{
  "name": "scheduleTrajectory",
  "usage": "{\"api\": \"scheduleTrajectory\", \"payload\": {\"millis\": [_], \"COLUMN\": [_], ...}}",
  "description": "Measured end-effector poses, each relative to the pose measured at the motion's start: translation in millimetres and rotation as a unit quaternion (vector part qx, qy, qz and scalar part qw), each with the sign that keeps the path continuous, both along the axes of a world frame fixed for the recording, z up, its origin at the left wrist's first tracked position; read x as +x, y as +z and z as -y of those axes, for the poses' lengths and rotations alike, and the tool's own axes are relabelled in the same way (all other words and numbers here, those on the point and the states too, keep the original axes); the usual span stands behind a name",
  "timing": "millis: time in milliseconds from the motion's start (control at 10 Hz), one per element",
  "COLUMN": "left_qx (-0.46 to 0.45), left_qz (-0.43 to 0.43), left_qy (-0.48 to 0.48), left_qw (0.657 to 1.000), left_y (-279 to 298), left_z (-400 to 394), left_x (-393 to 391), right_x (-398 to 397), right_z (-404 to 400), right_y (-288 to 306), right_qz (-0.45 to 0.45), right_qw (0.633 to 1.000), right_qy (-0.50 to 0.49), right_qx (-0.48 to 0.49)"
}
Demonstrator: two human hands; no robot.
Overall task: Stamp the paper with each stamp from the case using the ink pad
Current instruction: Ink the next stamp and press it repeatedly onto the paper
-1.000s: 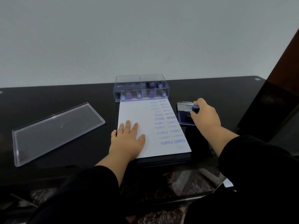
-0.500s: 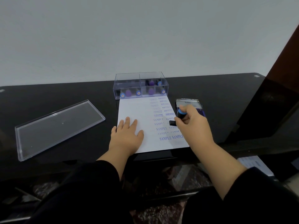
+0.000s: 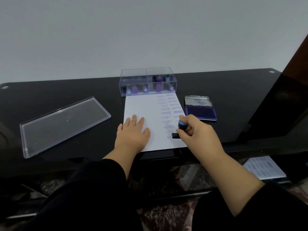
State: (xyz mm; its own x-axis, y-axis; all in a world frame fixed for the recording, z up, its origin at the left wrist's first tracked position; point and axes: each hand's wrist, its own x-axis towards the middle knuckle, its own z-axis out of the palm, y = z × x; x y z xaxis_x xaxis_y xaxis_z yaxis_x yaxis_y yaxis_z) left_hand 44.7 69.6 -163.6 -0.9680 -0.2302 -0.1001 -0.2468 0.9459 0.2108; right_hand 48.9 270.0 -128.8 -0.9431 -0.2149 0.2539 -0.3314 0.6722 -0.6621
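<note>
The right hand (image 3: 198, 130) has its fingers (image 3: 187, 129) clenched round a black stamp with a blue cap (image 3: 179, 130), its base apparently down on the white sheet of paper (image 3: 141, 107) at centre frame, over a SAMPLE row. A tilt or sideways drag could smear or double the print. The left hand (image 3: 133, 132), fingers released and flat, pins the sheet. On the glossy black surface (image 3: 233, 90) sit the open purple ink pad (image 3: 200, 111) at right, the clear plastic case (image 3: 147, 82) above and its lid (image 3: 63, 124) at left, before a plain pale wall (image 3: 150, 30).

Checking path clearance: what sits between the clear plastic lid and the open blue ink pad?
In the head view, between the clear plastic lid and open blue ink pad lies the white stamped paper, with the left hand flat on it.
</note>
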Motion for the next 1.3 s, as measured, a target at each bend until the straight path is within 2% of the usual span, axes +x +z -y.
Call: {"api": "scheduleTrajectory", "payload": {"millis": [500,1100,1200,1300], "left_qx": [0.001,0.007,0.004,0.003], "left_qz": [-0.001,-0.004,-0.005,-0.004], "left_qy": [-0.002,-0.003,-0.002,-0.003], "left_qw": [1.0,1.0,1.0,1.0], "left_y": [-0.3,0.0,-1.3,-1.0], "left_z": [0.3,-0.1,0.8,0.8], "left_x": [0.8,2.3,2.4,1.2], "right_x": [12.6,14.6,8.8,-0.2], "right_z": [10.1,10.6,2.5,-7.8], "right_y": [-10.2,-10.3,-8.5,-3.3], "right_qz": [-0.007,-0.017,0.003,0.022], "right_qw": [0.999,0.998,0.999,0.98], "right_qy": [0.015,0.019,-0.024,-0.066], "right_qx": [0.046,0.053,-0.041,-0.189]}}
